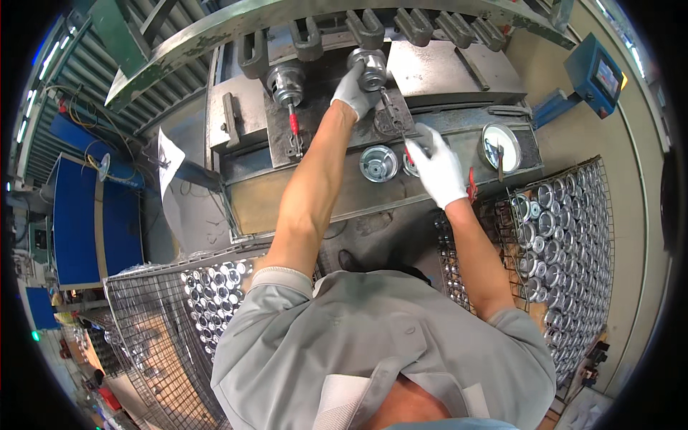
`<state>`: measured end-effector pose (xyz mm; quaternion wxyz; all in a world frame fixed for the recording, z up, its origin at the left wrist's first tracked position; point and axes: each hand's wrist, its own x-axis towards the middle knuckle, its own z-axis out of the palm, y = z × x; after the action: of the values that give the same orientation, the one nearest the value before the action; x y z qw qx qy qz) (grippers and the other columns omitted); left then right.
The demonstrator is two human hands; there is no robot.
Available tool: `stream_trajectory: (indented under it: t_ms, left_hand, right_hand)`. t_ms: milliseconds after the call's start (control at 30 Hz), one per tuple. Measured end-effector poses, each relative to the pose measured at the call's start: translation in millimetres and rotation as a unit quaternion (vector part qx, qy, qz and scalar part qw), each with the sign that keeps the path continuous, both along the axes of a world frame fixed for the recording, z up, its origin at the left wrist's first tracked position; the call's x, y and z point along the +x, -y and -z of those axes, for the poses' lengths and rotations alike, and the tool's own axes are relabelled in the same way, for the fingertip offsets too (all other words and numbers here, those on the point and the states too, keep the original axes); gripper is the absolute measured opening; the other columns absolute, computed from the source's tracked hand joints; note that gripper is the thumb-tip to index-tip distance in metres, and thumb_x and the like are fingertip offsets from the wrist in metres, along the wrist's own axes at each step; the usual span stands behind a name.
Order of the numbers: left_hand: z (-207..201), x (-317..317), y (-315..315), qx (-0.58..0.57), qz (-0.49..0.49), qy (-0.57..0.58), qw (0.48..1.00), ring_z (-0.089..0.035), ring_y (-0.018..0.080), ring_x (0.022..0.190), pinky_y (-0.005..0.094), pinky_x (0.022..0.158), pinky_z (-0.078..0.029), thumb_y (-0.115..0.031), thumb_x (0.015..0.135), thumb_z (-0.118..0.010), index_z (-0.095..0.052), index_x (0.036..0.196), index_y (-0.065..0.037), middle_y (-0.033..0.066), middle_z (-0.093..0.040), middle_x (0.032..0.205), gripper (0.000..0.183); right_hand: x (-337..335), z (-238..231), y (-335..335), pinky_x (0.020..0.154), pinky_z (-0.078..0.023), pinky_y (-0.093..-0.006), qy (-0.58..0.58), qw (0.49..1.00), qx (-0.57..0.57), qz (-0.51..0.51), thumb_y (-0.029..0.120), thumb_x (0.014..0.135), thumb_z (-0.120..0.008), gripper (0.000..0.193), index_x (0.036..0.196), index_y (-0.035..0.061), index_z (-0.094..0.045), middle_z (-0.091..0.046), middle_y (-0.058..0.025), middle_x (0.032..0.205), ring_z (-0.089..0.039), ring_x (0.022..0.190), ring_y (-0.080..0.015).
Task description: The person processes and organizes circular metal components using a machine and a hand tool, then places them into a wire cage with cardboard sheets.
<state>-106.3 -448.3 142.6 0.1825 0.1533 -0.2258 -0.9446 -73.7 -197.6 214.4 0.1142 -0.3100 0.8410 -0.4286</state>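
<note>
My left hand [352,93], in a white glove, is closed around the left side of a shiny round metal part [372,73] in the fixture. A toggle clamp [389,115] points at this part from the near side. My gloved right hand [438,170] curls around the clamp's red handle, which its fingers mostly cover. To the left, a second metal part [287,86] sits in the fixture beside another toggle clamp with a red handle [294,124]. One loose round metal part [378,164] lies on the bench ledge between my hands; another, partly hidden, is by my right fingers.
Several U-shaped metal blocks [366,29] hang above the fixture. A white pot [510,136] with a brush-like tool stands at right, near red-handled pliers [472,185]. Wire baskets of metal parts flank me, left [136,301] and right [606,208]. A blue-framed display [595,75] stands far right.
</note>
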Motion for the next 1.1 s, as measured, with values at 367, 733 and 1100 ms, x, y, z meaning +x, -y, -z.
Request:
stream_trajectory:
  t_ms: [367, 733, 1100]
  left_hand:
    - [10.9, -24.9, -12.9, -0.033, -0.084, 0.069, 0.994, -0.061, 0.0197, 0.067, 0.0344, 0.054, -0.048, -0.019, 0.083, -0.066, -0.061, 0.099, 0.002, 0.0104, -0.063, 0.083, 0.027]
    - [-31.9, -17.9, -25.0, -0.127, -0.094, 0.209, 0.965, -0.062, 0.0191, 0.083, 0.0313, 0.07, -0.048, -0.035, 0.075, -0.074, -0.056, 0.11, 0.012, 0.0151, -0.064, 0.098, 0.061]
    - [-1.3, -14.5, -24.4, -0.08, -0.135, 0.167, 0.973, -0.058, 0.0202, 0.073, 0.0351, 0.064, -0.046, -0.024, 0.075, -0.074, -0.059, 0.102, 0.006, 0.0113, -0.063, 0.09, 0.043]
  right_hand:
    - [1.8, 11.5, 3.8, 0.086, -0.046, -0.0378, 0.011, 0.996, 0.077, -0.052, 0.038, 0.083, -0.063, 0.059, 0.132, 0.0101, -0.047, -0.063, -0.0193, 0.107, -0.061, 0.095, -0.0337]
    - [-9.9, 24.6, 4.9, 0.086, -0.047, -0.0341, 0.036, 0.997, -0.024, -0.059, 0.026, 0.083, -0.066, 0.042, 0.118, 0.0055, -0.059, -0.063, -0.0167, 0.11, -0.062, 0.1, -0.0283]
    - [-11.1, 10.2, 5.0, 0.077, -0.049, -0.0308, 0.069, 0.995, 0.019, -0.073, 0.03, 0.081, -0.068, 0.046, 0.121, 0.0072, -0.058, -0.066, -0.0148, 0.103, -0.064, 0.082, -0.0222]
